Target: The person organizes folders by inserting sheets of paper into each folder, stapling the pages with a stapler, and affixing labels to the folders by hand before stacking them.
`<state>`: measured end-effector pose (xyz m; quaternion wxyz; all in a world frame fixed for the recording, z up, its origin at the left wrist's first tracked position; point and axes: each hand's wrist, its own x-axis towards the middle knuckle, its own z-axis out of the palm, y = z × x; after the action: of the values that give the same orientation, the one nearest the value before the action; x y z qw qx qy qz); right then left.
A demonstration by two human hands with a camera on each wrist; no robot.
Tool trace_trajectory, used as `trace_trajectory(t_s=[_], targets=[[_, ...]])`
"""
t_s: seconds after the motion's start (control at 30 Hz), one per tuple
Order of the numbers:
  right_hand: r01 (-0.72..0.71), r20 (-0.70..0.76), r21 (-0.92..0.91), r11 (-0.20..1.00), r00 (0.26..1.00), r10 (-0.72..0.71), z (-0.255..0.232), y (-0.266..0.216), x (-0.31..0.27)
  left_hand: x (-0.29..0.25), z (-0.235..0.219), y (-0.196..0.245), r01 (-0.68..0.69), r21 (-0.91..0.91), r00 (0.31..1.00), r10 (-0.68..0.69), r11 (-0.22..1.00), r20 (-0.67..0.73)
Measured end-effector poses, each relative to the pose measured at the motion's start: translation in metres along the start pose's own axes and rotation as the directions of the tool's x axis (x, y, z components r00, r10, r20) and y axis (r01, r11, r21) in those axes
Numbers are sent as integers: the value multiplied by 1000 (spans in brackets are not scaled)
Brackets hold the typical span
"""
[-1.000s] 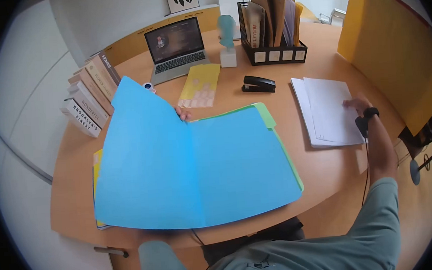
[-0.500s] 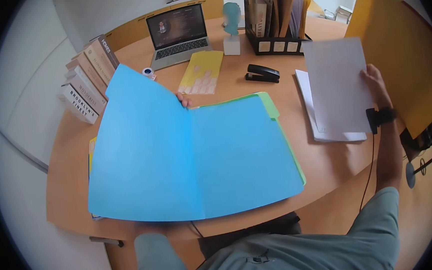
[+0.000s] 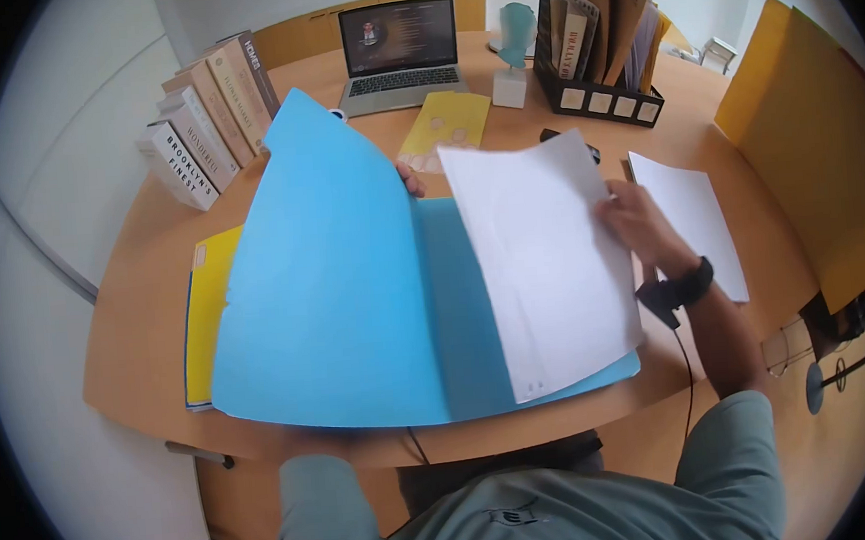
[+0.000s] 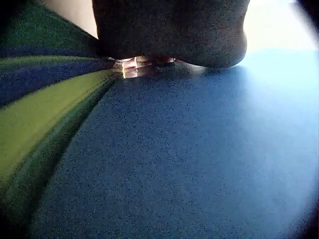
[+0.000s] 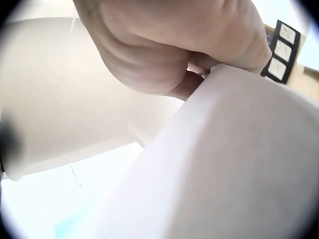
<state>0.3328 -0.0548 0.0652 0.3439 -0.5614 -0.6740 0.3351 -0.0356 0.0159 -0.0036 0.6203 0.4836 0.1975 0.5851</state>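
A blue file folder (image 3: 333,277) stands open before me, its left flap raised. At the top of the flap my left hand (image 3: 411,179) grips the edge, fingertips showing over it and the rest hidden behind. In the left wrist view that hand (image 4: 169,32) is dark above the folder (image 4: 164,149), beside green, yellow and blue layers (image 4: 55,107). My right hand (image 3: 640,223) pinches white paper (image 3: 553,272) by its right edge, tilted over the folder's right half. The right wrist view shows thumb and fingers of the hand (image 5: 179,45) on the paper's (image 5: 239,149) edge.
More white paper (image 3: 695,222) lies to the right, near a standing yellow folder (image 3: 815,143). A stapler (image 3: 593,153) is partly hidden behind the held paper. Farther back are a laptop (image 3: 399,52), a bust (image 3: 517,38) and a black organizer (image 3: 606,102). Books (image 3: 190,167) stand left; a yellow folder (image 3: 216,305) lies there.
The right hand took hold of paper from the pile, lifted it and carried it left over the folder's right half. The left hand keeps its grip; the head view has shifted.
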Motion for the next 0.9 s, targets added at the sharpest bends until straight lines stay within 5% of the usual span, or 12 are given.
trace_trajectory(t_s=[0.27,0.47,0.9], targets=[[-18,117,-84,996,993,28,18,-2,-7,-1,5,5,4,-5,1000,-4,1000,17],[-114,239,-289,950,953,187,1,-32,-19,-2,7,6,2,-8,1000,-2,1000,22],[-149,247,-239,960,946,208,4,-23,-19,-4,7,6,6,1,999,-6,1000,35]])
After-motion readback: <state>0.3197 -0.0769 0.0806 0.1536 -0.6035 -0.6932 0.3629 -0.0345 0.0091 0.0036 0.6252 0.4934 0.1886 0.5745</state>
